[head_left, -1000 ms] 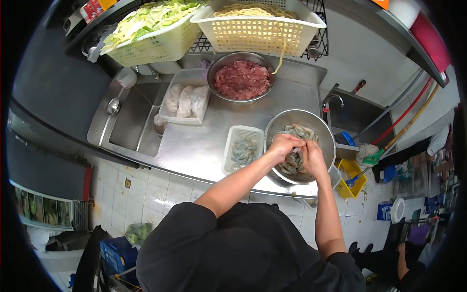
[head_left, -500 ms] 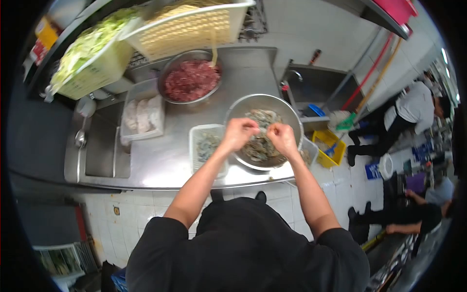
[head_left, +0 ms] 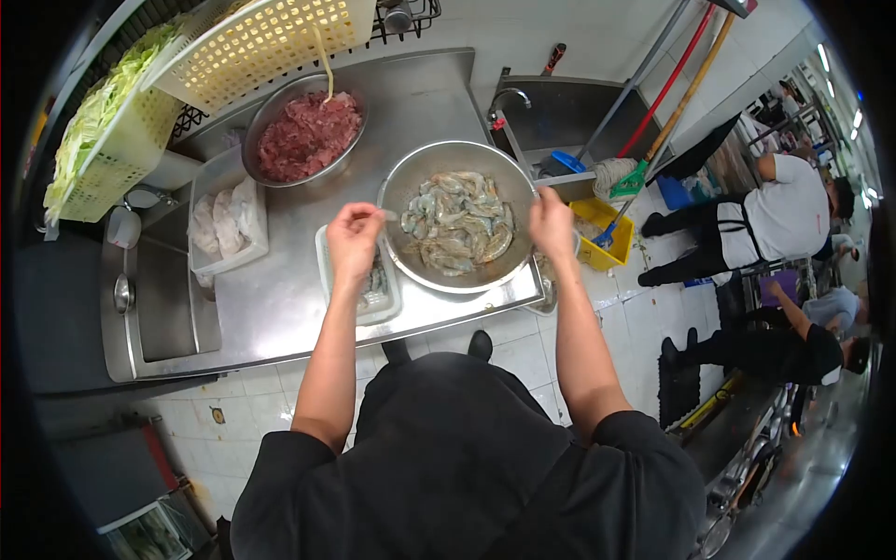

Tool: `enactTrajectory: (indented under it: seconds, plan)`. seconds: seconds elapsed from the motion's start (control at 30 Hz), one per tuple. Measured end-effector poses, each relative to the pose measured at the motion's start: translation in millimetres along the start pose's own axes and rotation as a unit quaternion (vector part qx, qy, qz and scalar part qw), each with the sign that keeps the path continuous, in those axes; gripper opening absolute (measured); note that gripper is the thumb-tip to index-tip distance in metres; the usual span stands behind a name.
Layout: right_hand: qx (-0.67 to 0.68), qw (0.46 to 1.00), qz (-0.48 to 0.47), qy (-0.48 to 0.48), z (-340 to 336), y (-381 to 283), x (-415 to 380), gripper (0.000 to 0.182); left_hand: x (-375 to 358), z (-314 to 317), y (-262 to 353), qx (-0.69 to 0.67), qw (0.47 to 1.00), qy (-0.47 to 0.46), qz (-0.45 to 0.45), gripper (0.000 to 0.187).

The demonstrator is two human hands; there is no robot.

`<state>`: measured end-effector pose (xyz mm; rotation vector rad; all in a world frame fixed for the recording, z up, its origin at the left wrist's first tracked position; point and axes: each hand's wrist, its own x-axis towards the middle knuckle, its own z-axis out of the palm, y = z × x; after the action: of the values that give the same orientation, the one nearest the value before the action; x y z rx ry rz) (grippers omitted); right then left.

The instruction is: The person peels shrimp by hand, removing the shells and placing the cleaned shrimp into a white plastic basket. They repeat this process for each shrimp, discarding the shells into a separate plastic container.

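A large steel bowl [head_left: 401, 257] holds a heap of raw, unpeeled shrimp [head_left: 457, 219]. My left hand [head_left: 355, 238] is at the bowl's left rim, over a white plastic basket [head_left: 383, 310]; its fingers are pinched on a small pale piece, seemingly a peeled shrimp [head_left: 387, 216]. Greyish shrimp lie in that basket, partly covered by my hand and wrist. Just beyond the right rim is my right hand [head_left: 553, 226], above a clear container [head_left: 545, 301] low beside the counter. Its fingers point down and are blurred; whether they hold anything is hidden.
A steel bowl of raw red meat [head_left: 308, 135] and a white tub of bagged pale meat [head_left: 227, 224] stand farther left. Perforated baskets [head_left: 271, 51] hang above. Sinks [head_left: 168, 299] flank the counter. On the right are a yellow bucket [head_left: 597, 224], mop handles [head_left: 667, 84] and co-workers [head_left: 789, 205].
My hands were together over the shrimp; they have moved apart, left to the basket side and right past the bowl's far rim. The view has shifted to the right.
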<state>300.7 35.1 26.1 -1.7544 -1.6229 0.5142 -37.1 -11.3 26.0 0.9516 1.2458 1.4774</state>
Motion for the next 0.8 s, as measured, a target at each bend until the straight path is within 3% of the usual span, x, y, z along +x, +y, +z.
enactTrajectory:
  seconds: [0.03,0.1,0.2,0.33,0.43,0.47,0.5,0.53,0.57,0.6,0.73,0.8]
  plan:
    - [-0.011,0.997,-0.047,-0.054,14,-7,1,0.029,-1,-13,-9,0.129,0.99,0.035,0.035,0.011]
    - [-0.062,0.975,-0.109,-0.182,41,-21,4,0.029,-4,-40,-31,0.368,0.923,0.08,0.084,0.017]
    - [-0.163,0.912,-0.106,-0.361,93,-35,1,0.029,-11,-52,-43,0.391,0.913,0.088,0.077,0.013]
    - [-0.252,0.862,-0.152,-0.411,140,-32,-9,0.029,-17,-32,-34,0.319,0.943,0.07,0.061,0.013]
    - [-0.251,0.863,-0.107,-0.425,135,-46,-2,0.027,-19,-3,-25,0.286,0.955,-0.04,0.065,0.015]
    - [-0.147,0.897,-0.13,-0.396,127,-41,4,0.024,-21,7,-22,0.28,0.955,-0.081,0.063,0.017]
    - [-0.039,0.919,-0.149,-0.363,120,-36,8,0.024,-25,18,-14,0.338,0.923,-0.123,0.135,0.019]
    - [-0.039,0.918,-0.152,-0.364,115,-36,12,0.024,-26,29,-9,0.394,0.88,-0.167,0.207,0.022]
    - [0.206,0.88,0.047,-0.424,109,-34,14,0.019,-26,38,-9,0.372,0.869,-0.203,0.257,0.023]
    - [0.433,0.751,0.242,-0.436,101,-35,15,0.017,-26,43,-13,0.372,0.867,-0.209,0.259,0.023]
    - [0.543,0.703,0.262,-0.377,65,-50,2,0.019,-19,69,-15,0.374,0.86,-0.177,0.299,0.018]
    - [0.566,0.696,0.261,-0.356,52,-53,-2,0.019,-17,77,-7,0.264,0.925,-0.17,0.213,0.018]
